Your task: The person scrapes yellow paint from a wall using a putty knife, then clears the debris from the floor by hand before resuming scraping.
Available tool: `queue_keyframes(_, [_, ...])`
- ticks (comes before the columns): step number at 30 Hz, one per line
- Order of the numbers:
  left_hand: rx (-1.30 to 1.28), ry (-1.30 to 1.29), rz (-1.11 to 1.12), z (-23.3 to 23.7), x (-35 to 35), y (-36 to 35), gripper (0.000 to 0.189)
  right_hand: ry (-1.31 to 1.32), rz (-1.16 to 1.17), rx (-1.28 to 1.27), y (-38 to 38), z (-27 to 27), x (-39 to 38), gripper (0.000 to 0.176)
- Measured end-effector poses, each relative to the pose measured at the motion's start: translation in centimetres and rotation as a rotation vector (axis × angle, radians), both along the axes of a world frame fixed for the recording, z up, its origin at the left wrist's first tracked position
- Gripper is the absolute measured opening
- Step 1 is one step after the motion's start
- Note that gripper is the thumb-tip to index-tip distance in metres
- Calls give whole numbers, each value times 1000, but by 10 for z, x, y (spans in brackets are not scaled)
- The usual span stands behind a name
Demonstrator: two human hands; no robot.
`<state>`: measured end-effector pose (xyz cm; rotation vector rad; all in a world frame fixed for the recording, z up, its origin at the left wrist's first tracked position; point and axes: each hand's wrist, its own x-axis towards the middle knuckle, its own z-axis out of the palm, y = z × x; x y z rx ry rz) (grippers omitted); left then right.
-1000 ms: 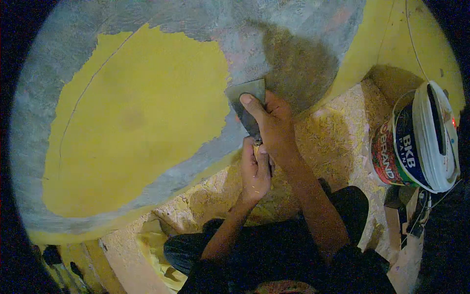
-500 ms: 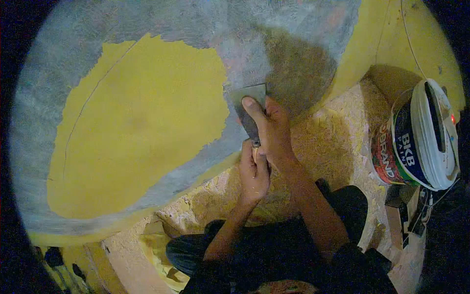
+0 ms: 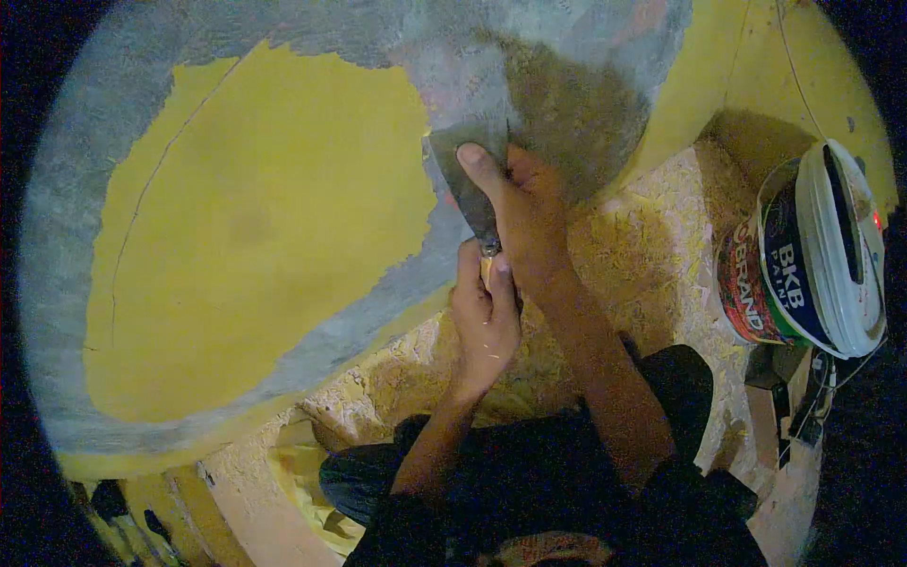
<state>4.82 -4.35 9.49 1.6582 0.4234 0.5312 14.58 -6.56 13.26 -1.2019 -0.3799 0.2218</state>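
Note:
A putty knife (image 3: 479,203) with a wide metal blade lies against the grey-blue wall surface (image 3: 416,38), its blade edge near the right border of a big yellow patch (image 3: 265,217). My left hand (image 3: 487,317) is closed round its light-coloured handle. Higher up, my right hand (image 3: 520,208) grips the blade, thumb flat on its face and the other fingers behind or beside it, partly hidden. A thin dark line runs down the left part of the yellow patch.
A paint bucket (image 3: 798,255) with a white lid stands at the right, a thin cord above it. Below it are a dark device and cables (image 3: 812,406). Flaked debris covers the floor (image 3: 642,265). My crossed legs are at the bottom.
Both hands have moved slightly up and left with the putty knife, whose blade is now at the yellow patch's edge. The view has shifted a little.

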Motion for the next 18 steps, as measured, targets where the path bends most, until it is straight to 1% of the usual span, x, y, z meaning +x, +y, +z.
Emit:
queue_keyframes(3, [9, 32, 40, -9, -1, -4, 17, 33, 14, -54, -2, -6, -2, 30])
queue_keyframes(5, [92, -85, 30, -27, 1, 1, 17, 117, 56, 26, -4, -3, -6, 27])
queue_keyframes(8, [46, -21, 6, 3, 4, 1, 16, 78, 15, 14, -1, 5, 0, 28])
queue_keyframes(12, [29, -23, 47, -4, -1, -9, 16, 94, 40, -58, -6, 4, -4, 27])
queue_keyframes(14, [-60, -38, 48, -9, -2, -10, 16, 56, 56, -44, -2, -7, -3, 27])
queue_keyframes(18, [15, -17, 33, 1, 1, -4, 16, 75, 60, 8, -3, 5, -2, 34])
